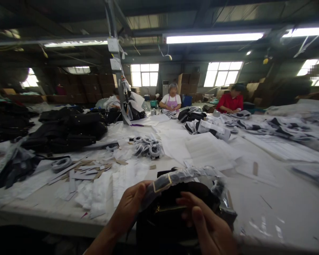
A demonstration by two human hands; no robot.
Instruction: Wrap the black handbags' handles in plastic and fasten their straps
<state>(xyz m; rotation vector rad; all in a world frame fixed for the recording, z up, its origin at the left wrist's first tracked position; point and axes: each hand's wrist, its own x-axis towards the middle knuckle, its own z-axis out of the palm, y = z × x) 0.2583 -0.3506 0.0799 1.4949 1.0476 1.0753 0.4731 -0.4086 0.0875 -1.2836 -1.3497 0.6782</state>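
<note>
A black bag [172, 226] with a gold zipper stands at the near edge of the table, in front of me. Over its top arches a handle [186, 173] wrapped in clear plastic, with a gold rectangular buckle [162, 183] at its left end. My left hand [130, 203] is closed around the wrapped left end of that handle, below the buckle. My right hand [206, 223] is in front of the bag's face near the zipper, its fingers apart; whether the fingertips touch the bag I cannot tell. The bag's lower part is dark and hard to make out.
Black bags [66, 131] lie piled at the left. Cardboard strips [87, 171], coiled straps [149, 147] and white foam sheets [210, 150] cover the table. A metal post [117, 71] rises beyond. Two people, one in an apron [172, 102], one in red sleeves [230, 102], work across the table.
</note>
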